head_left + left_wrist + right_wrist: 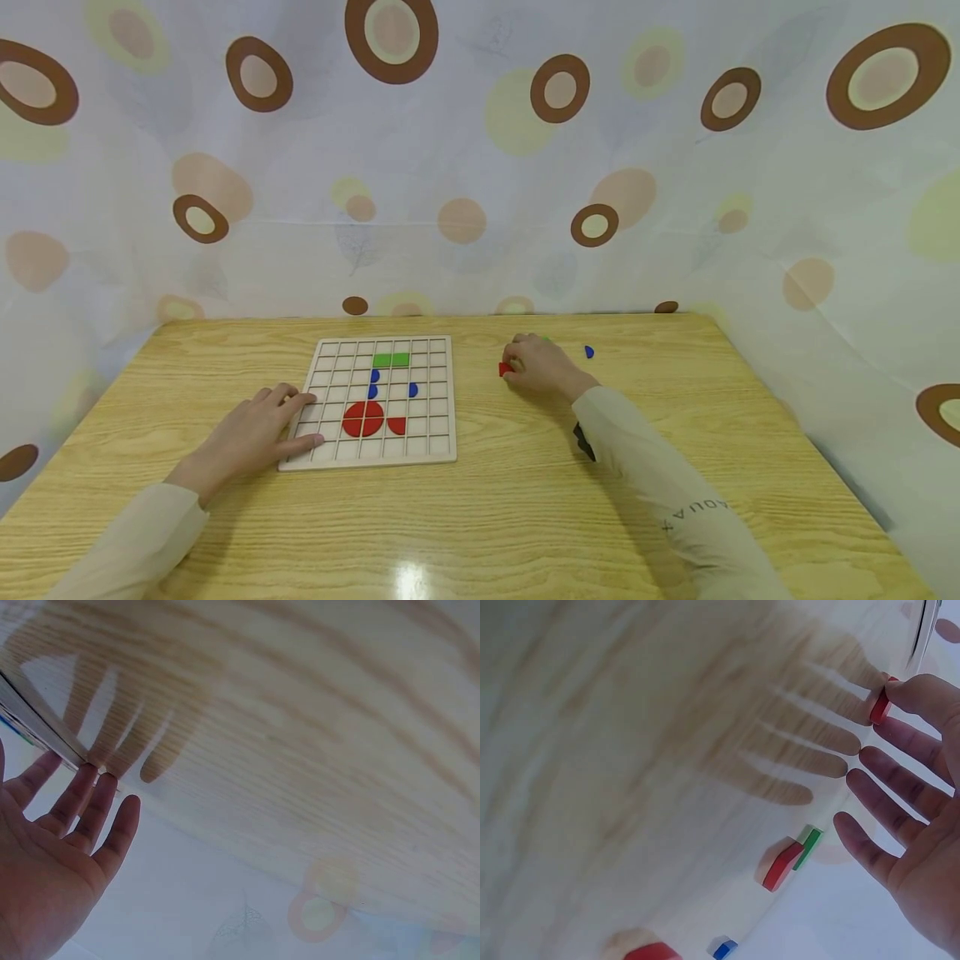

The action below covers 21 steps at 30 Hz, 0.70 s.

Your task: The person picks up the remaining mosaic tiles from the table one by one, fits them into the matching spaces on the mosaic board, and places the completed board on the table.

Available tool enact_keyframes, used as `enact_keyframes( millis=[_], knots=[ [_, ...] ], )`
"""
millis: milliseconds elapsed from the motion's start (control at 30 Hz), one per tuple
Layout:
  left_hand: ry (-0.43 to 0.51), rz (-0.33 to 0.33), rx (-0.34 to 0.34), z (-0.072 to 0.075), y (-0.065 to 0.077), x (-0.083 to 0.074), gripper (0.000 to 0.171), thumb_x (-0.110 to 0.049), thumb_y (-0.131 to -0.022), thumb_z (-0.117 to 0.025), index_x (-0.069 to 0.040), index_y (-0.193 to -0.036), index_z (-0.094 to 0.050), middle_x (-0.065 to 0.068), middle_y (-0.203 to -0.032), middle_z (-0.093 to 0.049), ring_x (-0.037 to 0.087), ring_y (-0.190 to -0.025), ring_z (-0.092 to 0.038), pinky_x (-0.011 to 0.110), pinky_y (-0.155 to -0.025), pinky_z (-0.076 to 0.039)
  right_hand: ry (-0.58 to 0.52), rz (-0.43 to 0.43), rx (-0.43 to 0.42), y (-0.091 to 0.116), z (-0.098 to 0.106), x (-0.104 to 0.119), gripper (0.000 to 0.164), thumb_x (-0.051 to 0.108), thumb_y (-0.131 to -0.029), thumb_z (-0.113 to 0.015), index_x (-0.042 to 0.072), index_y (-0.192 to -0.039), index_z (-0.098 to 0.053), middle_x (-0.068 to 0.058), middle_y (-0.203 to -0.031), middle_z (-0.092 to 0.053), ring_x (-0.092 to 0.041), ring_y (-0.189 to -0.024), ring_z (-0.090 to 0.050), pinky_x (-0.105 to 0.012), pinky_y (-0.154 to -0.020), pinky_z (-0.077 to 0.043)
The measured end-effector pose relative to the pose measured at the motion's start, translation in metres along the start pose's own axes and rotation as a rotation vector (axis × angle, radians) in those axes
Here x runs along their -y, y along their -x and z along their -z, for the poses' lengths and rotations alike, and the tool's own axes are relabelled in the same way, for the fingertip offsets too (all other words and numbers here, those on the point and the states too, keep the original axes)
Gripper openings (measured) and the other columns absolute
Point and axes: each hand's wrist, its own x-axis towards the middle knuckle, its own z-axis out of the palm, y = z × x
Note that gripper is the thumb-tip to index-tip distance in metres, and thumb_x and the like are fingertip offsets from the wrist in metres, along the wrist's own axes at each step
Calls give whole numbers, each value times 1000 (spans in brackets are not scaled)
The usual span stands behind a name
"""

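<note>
My left hand [251, 433] rests on the left side of a pale square grid board [441, 429], its fingers spread over the edge. On the board lie two green squares [392, 360], several blue half-circles [413, 390], a red circle made of quarter pieces [363, 419] and a separate red quarter-circle [397, 426]. To the right of the board, my right hand [543, 367] pinches a small red piece [506, 369] between thumb and index finger, low over the table. In the right wrist view that red piece [880, 709] stands tilted at the thumb tip, other fingers extended.
Beyond the right hand, a blue half-circle [589, 352] and a partly hidden green piece [547, 339] lie on the wooden table [487, 533]. Two more red pieces [782, 865] show in the right wrist view. A patterned cloth [465, 167] hangs behind the table.
</note>
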Motion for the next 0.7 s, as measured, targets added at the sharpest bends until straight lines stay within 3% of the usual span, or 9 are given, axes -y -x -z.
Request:
enact_keyframes(
  millis=[467,700],
  knots=[
    [-3,4,-1,0,0,1,70,-63,-80,-54,-9,-124,-54,14,-119,-52,34,-103,-52,52,-83,-45,-30,-30,21,-3,-1,0,14,22,-84,-65,13,-93,-62,-3,-96,-55,-19,-82,-46,-30,-64,-41],
    [-1,5,3,-1,0,2,70,-63,-80,-54,-9,-124,-54,15,-119,-52,34,-103,-51,53,-84,-44,-18,-43,17,-3,-3,0,17,24,-83,-65,11,-94,-61,-4,-98,-56,-20,-86,-49,-31,-67,-44]
  ],
)
